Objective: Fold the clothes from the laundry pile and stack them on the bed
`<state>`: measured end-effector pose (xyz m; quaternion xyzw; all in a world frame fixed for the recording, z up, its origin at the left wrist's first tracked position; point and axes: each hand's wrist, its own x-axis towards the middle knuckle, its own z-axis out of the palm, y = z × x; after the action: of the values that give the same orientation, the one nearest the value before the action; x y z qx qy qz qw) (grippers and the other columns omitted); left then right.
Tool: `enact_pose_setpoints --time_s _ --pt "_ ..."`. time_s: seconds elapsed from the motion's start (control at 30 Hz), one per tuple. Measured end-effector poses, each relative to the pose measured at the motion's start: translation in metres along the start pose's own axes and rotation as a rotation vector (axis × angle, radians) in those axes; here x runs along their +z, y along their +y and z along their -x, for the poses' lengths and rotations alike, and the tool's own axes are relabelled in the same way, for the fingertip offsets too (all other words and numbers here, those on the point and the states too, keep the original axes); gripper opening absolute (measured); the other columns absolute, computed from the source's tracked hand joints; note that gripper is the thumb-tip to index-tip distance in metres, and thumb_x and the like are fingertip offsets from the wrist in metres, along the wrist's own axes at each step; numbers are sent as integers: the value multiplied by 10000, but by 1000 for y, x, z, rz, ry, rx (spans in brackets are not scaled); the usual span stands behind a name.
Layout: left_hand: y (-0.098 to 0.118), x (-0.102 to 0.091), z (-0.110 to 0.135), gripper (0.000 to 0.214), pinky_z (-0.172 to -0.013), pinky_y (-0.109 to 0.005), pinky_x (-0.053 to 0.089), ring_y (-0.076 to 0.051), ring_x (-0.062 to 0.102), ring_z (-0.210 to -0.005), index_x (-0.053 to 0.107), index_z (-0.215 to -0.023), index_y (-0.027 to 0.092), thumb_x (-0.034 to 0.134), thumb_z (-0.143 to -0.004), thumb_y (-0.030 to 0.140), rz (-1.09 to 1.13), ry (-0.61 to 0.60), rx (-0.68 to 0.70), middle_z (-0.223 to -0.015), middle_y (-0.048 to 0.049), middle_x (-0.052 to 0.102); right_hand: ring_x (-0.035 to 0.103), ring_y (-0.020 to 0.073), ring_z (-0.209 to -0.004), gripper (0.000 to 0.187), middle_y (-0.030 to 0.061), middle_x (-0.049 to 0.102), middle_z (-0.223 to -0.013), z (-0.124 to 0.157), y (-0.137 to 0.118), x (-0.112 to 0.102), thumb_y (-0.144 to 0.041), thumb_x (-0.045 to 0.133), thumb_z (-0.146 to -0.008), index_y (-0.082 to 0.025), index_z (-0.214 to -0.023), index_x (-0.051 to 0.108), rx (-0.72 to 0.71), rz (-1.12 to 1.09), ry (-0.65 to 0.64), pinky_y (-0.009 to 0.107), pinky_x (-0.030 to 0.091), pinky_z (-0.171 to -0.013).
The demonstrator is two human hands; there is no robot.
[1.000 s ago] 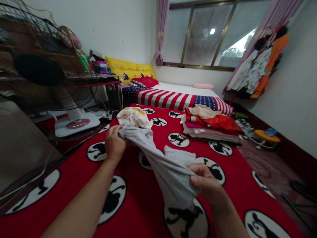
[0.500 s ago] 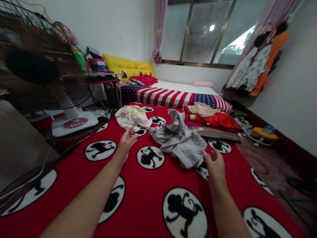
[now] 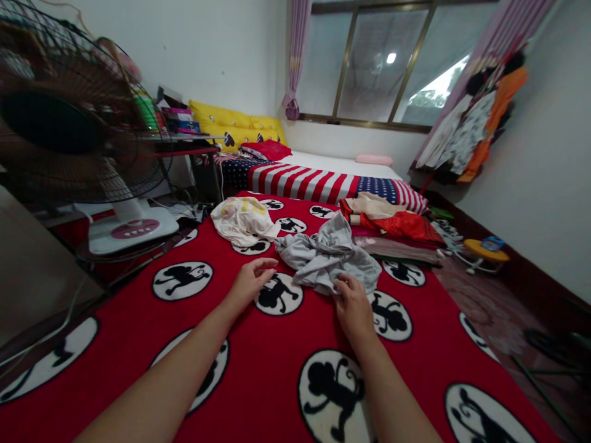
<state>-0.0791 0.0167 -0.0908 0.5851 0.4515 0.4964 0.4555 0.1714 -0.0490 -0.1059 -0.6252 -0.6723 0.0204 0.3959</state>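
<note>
A crumpled grey garment (image 3: 327, 255) lies in a loose heap on a red blanket (image 3: 263, 375) printed with black monkeys in white ovals. At the garment's near edge, the fingers of my right hand (image 3: 354, 307) are bent and closed on the cloth. My left hand (image 3: 252, 280) hovers just left of the garment, apart from it, its fingers loosely curved with nothing in them. Beyond my left hand lies a bunched white garment (image 3: 242, 221) with yellow patches. What kind of clothing the grey heap is cannot be made out.
Behind the grey heap, to the right, lies a stack of flat clothes (image 3: 397, 246) with a red and beige garment (image 3: 392, 215) on top. A fan (image 3: 133, 224) stands at the left. A bed (image 3: 300, 181), a yellow stool (image 3: 484, 249) and hanging clothes (image 3: 484, 123) are farther off.
The grey garment's raised peak has sunk and the heap lies flatter. My right hand has moved left to its near edge. My left hand has moved right, toward the garment.
</note>
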Motion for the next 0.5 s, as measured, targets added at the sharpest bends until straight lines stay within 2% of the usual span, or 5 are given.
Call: enact_pose_setpoints --time_s 0.1,0.2,0.27,0.4,0.5 --pt "-4 1 -1 367 -791 -364 551 -251 698 -884 686 -967 118 681 -693 363 -46 -16 27 -980 -131 728 553 270 -1044 232 88 670 -1063 -2 -8 -11 -226 491 -781 -206 -884 698 107 -286 47 423 408 -952" --pt "-7 3 -3 440 -768 -346 558 -242 705 -866 655 -1022 114 694 -699 410 -15 -17 28 -1013 -143 710 595 211 -796 229 46 682 -835 4 -32 -27 -288 507 -746 -196 -857 685 302 -776 -45 317 464 -747" --pt "-7 4 -4 548 -745 -331 564 -227 712 -845 592 -1135 120 698 -711 450 57 -1 -10 -1069 -153 682 545 173 -617 199 38 636 -670 11 -50 -38 -289 503 -684 -178 -727 662 378 -1059 -245 271 429 -599" --pt "-5 5 -5 691 -725 -290 568 -180 717 -808 438 -1308 168 700 -742 467 170 34 -115 -1221 -181 599 499 162 -503 174 84 611 -561 23 -72 -53 -278 491 -505 -149 -543 603 428 -1320 -855 254 362 -487" --pt "-7 4 -5 788 -742 -278 563 -178 711 -854 353 -1387 203 721 -734 447 190 14 -123 -1375 -216 477 448 130 -408 167 82 587 -501 28 -69 -58 -287 530 -499 -135 -524 595 456 -1436 -1016 225 302 -407"
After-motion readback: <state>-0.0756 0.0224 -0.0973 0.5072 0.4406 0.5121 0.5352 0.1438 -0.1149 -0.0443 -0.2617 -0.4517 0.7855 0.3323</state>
